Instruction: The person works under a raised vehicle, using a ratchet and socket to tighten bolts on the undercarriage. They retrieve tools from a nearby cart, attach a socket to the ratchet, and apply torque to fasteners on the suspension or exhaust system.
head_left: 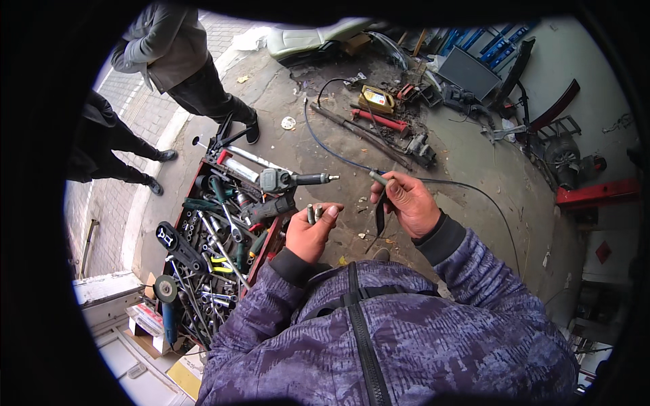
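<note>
My left hand (pixel 309 234) is closed round short metal cylinders (pixel 311 214); two ends stick up between thumb and fingers, and what kind they are I cannot make out. To its right, my right hand (pixel 412 206) pinches a short grey-green metal rod (pixel 378 178) between thumb and forefinger. A dark, flat, pointed strip (pixel 380 215) hangs below those same fingers. Just beyond my left hand, a grey-green tool with a narrow metal nozzle (pixel 298 178) lies across a red tool drawer (pixel 272 245). The hands are apart from each other.
Sockets, ratchets and pliers (pixel 221 264) fill the drawer; an angle grinder (pixel 167 308) stands beside it. A black hose (pixel 338 158) curves over the floor near a yellow container (pixel 377 99) and a red jack (pixel 380 122). Two people (pixel 186 61) stand at the far left.
</note>
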The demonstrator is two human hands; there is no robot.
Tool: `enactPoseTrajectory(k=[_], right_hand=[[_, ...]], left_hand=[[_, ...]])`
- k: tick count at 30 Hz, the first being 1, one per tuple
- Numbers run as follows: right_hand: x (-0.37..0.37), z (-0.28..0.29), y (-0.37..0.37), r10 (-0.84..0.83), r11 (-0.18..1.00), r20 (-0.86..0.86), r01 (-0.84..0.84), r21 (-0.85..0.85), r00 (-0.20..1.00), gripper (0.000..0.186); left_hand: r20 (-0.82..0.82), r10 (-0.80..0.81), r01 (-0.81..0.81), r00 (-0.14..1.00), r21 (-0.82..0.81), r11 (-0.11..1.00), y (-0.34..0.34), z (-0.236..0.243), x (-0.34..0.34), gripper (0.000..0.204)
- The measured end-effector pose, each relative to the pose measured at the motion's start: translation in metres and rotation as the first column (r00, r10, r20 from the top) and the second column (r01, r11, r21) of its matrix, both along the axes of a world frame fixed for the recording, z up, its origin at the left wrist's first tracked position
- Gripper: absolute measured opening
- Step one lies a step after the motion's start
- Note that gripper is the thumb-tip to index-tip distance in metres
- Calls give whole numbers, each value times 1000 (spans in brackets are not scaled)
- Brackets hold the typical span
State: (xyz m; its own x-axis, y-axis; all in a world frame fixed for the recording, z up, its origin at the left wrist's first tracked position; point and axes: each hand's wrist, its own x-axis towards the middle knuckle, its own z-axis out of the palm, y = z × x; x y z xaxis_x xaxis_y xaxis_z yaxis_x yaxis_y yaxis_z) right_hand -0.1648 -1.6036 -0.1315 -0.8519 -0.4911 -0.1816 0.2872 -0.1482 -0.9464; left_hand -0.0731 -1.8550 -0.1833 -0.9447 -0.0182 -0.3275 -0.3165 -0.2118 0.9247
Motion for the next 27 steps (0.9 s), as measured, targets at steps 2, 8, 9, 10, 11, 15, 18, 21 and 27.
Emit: enactPoseTrajectory(k=[2,8,9,10,11,15,18,21,27], right_hand=[[2,8,23,-8,989,-33,13,147,999,41],[1,-3,47,36,966,192,-83,244,981,43],[3,-3,44,70,964,304,-143,225,950,51],[6,-3,39,133,940,271,-208,271,953,57],[8,-1,32,183,886,301,-289,362,936,57],[13,10,-23,446,771,194,-485,412,874,54],[17,0,-92,560,664,48,-483,570,827,47],[34,-50,-197,671,664,-223,-438,607,707,53],[128,-160,-447,855,348,-51,-499,794,516,94]], left_hand=[[-341,-37,-68,940,-291,954,51,15,-18,34],[-223,-69,32,972,-166,986,119,11,-24,61],[-280,-103,19,954,-288,957,116,7,-22,61],[-272,-99,20,957,-279,960,110,3,-16,55],[-181,-108,65,978,-228,971,103,-2,-12,50],[-141,123,-88,982,228,970,48,-24,22,33],[69,301,-302,951,407,862,-28,-40,76,33],[165,496,-521,852,342,782,-111,-53,147,37],[341,806,-847,484,414,334,-183,-49,320,41]])
